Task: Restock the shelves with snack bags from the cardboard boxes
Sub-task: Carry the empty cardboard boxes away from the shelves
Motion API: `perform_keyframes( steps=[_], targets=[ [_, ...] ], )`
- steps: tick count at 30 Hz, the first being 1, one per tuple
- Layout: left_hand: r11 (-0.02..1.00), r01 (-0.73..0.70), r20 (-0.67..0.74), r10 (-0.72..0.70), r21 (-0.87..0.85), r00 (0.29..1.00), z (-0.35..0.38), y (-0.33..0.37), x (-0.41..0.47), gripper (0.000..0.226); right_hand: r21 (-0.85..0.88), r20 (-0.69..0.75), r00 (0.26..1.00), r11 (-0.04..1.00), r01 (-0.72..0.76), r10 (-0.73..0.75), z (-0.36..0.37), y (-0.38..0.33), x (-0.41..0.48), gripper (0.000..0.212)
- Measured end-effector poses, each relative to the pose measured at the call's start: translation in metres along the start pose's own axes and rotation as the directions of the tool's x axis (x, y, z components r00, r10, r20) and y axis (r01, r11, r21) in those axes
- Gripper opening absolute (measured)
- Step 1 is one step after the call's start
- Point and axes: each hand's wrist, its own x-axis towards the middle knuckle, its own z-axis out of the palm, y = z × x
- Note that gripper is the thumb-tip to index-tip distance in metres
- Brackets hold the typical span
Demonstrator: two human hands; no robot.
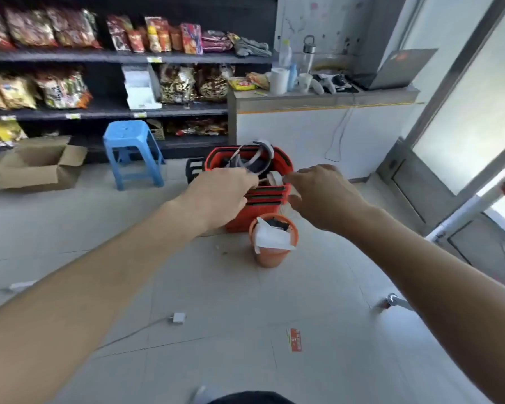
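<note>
No text reads: frame blurred. Print on the snack bags (67, 88) is a smear of colour; price tags (154, 59) on the shelf (204, 57) edges show as pale strips only. Red card (295, 340) on the floor (216, 287) carries white marks, too small to decipher.

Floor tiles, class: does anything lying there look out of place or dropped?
Yes. A white corded charger block lies loose on the pale floor tiles, and a red printed paper slip lies flat nearby. Both look dropped rather than put away.
</note>
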Motion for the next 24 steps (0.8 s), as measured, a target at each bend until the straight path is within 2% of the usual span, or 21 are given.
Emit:
perform_keyframes(
  steps=[4, 9, 16, 24],
  targets=[
    [0.978, 0.21, -0.006, -0.21, 0.005, 0.978, -0.002, -0.107, -0.037, 0.029, 0.003, -0.016, 0.978, 0.978, 0.207, -0.207, -0.001, -0.087, 0.089, 0.02],
    [0.902, 0.431, 0.01, -0.431, 0.003, 0.902, -0.003, -0.21, -0.077, 0.029, 0.019, -0.029, 0.914, 0.914, 0.405, -0.404, 0.001, -0.186, 0.181, 0.027],
    [0.789, 0.614, 0.011, -0.614, -0.01, 0.789, 0.004, -0.313, -0.09, 0.03, 0.035, -0.017, 0.803, 0.802, 0.596, -0.596, 0.013, -0.275, 0.292, 0.029],
    [0.699, 0.715, -0.026, -0.715, 0.01, 0.699, 0.014, -0.445, -0.006, 0.033, 0.027, -0.03, 0.717, 0.716, 0.697, -0.696, 0.037, -0.317, 0.464, 0.026]
  ],
)
